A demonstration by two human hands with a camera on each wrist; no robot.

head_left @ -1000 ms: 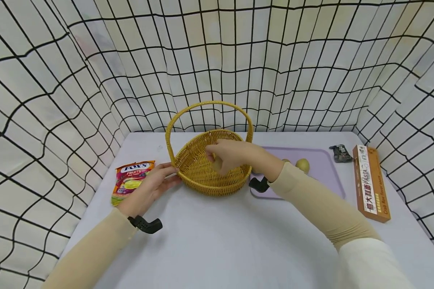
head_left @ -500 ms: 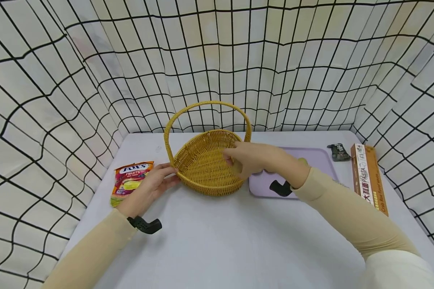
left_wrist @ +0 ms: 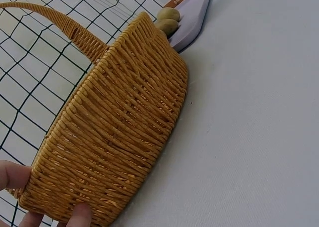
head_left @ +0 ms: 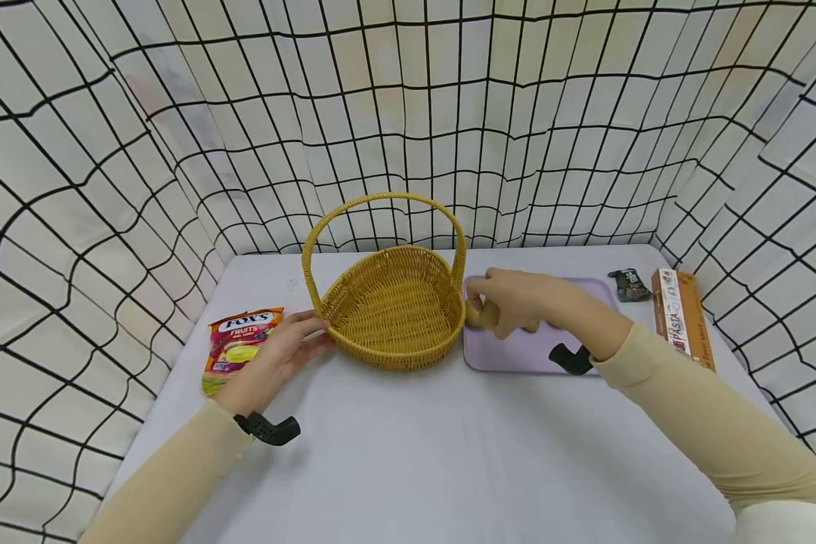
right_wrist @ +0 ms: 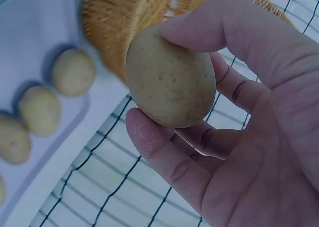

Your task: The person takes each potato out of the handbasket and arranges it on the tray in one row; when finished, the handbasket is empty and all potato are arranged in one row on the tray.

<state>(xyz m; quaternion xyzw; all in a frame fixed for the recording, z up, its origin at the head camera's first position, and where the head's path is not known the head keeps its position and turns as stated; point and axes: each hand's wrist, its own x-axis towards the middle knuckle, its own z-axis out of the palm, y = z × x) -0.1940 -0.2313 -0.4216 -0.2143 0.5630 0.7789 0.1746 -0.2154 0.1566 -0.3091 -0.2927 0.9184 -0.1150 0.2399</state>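
A yellow wicker basket [head_left: 394, 310] with a tall arched handle stands on the table. My left hand [head_left: 292, 347] grips its left side, thumb at the rim and fingers against the outer weave, as the left wrist view shows. To the basket's right, my right hand [head_left: 520, 298] is over the lilac tray [head_left: 510, 363]. Between its thumb and fingers it holds a potato [right_wrist: 169, 77], seen whole in the right wrist view. Several more potatoes [right_wrist: 73, 72] lie on the tray, partly hidden by the hand and forearm in the head view.
A red Fox's Fruits candy bag [head_left: 241, 344] lies left of the basket, beside my left forearm. Right of the tray are a small black packet [head_left: 629, 285] and an orange pasta box [head_left: 683, 317]. Black netting over white cloth [head_left: 408, 113] walls in the table.
My right hand has moved right with the potato, from over the basket's inside to over the tray. The left hand stays on the basket's left side. The view shifts slightly.
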